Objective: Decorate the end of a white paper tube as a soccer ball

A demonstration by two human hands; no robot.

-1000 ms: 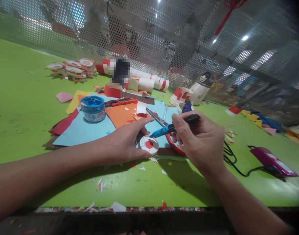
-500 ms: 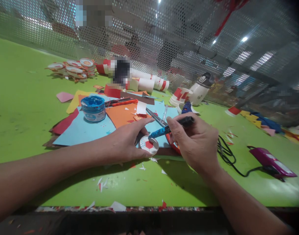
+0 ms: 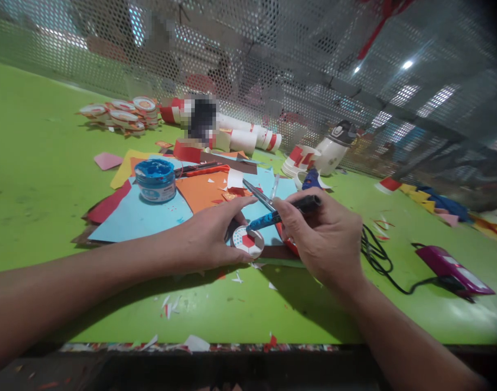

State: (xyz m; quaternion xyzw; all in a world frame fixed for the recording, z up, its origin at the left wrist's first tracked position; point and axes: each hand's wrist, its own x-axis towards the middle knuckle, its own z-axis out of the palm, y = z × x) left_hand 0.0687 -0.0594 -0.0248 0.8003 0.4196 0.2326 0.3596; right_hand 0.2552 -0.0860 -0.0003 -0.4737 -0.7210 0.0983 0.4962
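My left hand (image 3: pixel 215 236) grips the rim of a small round white disc (image 3: pixel 248 250), thumb at its near side and fingers behind. The disc has a red centre, dark lines and blue dots on its left part. In my right hand (image 3: pixel 325 233) is a blue-stained pen (image 3: pixel 266 220) with a black end, its tip at the disc's upper face. Scissors (image 3: pixel 258 194) lie just behind the pen, their red handles (image 3: pixel 287 241) partly hidden by my right hand. An open jar of blue paint (image 3: pixel 156 182) stands to the left on light blue paper (image 3: pixel 130 222).
Stacked round paper pieces (image 3: pixel 126 115) sit at the back left. Paper cups (image 3: pixel 240 141) and a white container with a dark top (image 3: pixel 333 149) stand along the perforated screen. A purple device (image 3: pixel 454 271) with a black cable lies right. Paper scraps (image 3: pixel 169 308) litter the front.
Both hands keep nearly the same place. The pen and the fingers of my right hand have shifted very slightly, with the tip still at the disc.
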